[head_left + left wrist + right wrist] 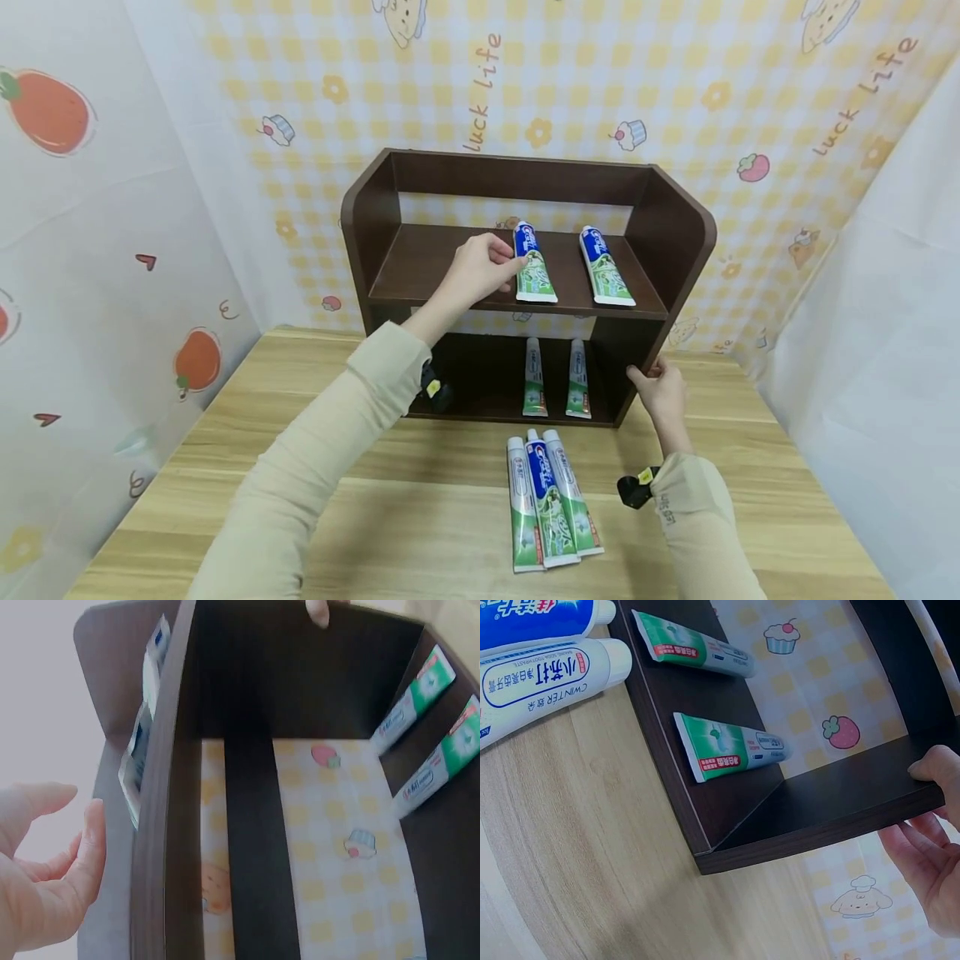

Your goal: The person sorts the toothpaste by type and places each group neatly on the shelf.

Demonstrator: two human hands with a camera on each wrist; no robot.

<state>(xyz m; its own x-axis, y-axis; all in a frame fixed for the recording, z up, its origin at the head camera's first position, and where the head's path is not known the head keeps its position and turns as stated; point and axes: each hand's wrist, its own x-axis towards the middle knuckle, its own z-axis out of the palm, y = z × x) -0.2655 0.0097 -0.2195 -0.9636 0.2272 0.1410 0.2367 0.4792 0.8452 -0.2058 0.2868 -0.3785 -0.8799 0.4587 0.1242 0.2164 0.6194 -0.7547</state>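
Note:
On the upper board of a dark brown two-tier shelf [465, 267] lie two blue, white and green toothpaste tubes. My left hand [483, 265] is beside the left toothpaste tube [534, 267]; in the left wrist view the left hand [49, 866] has bent fingers and a gap between them and the tubes. The right toothpaste tube [606, 267] lies apart from it. My right hand [662, 392] grips the shelf's right side panel [832, 802], thumb inside and fingers outside. The lower board carries two grey-green toothpaste tubes, one left [534, 379] and one right [578, 379].
In front of the shelf, three toothpaste tubes lie side by side on the wooden table [420, 517]: a blue-green one [552, 500] between two white-green ones. A yellow-checked cloth [570, 83] hangs behind. White cloth walls stand at left and right.

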